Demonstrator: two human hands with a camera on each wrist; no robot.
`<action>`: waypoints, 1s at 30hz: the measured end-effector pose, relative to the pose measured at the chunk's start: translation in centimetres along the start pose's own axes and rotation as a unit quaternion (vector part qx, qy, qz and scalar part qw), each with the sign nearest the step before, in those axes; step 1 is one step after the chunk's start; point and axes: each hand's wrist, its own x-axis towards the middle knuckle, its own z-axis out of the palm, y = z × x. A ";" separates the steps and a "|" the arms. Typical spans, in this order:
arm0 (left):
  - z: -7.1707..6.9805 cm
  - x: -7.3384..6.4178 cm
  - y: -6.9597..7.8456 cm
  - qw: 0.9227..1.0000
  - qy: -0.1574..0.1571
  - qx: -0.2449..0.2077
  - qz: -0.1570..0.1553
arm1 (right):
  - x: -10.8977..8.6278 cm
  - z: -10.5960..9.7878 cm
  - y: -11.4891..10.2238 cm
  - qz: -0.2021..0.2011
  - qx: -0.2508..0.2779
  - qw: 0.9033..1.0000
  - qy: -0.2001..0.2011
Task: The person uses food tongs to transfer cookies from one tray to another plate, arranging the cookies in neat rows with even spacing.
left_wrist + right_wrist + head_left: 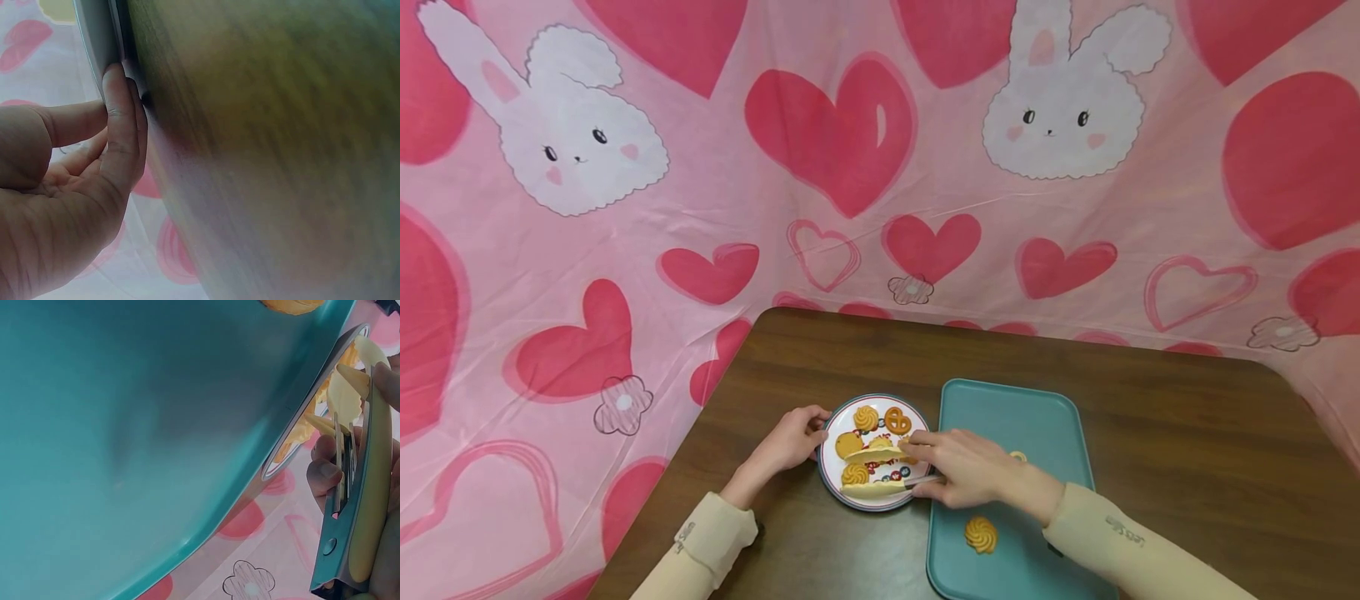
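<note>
My left hand [790,439] pinches the left rim of a round white plate [837,423] with a blue-and-red edge; in the left wrist view its thumb and fingers [119,125] grip either side of the rim. Several biscuits lie on the plate, among them a swirl cookie [866,417], a pretzel [897,421] and a plain round biscuit [849,445]. With my right hand [973,468] I hold pale yellow tongs [370,506] with metal inner parts. Their two arms stand apart over the plate, with part of the print showing between them.
A teal tray [1000,408] lies right of the plate, under my right forearm. On it are a swirl cookie [981,535] and another biscuit [1018,457] mostly hidden by my hand. Behind the brown wooden table [865,342] hangs a pink heart-patterned cloth [827,275].
</note>
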 end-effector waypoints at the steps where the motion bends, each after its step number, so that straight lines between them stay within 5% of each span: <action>1: 0.0 0.0 0.0 1.000 0.000 0.000 -0.001 | 0.0 0.0 0.0 0.001 0.001 1.000 0.000; 30: 0.2 0.3 -0.2 1.000 -0.001 0.002 -0.008 | -0.2 -0.1 0.0 0.002 -0.003 1.000 0.016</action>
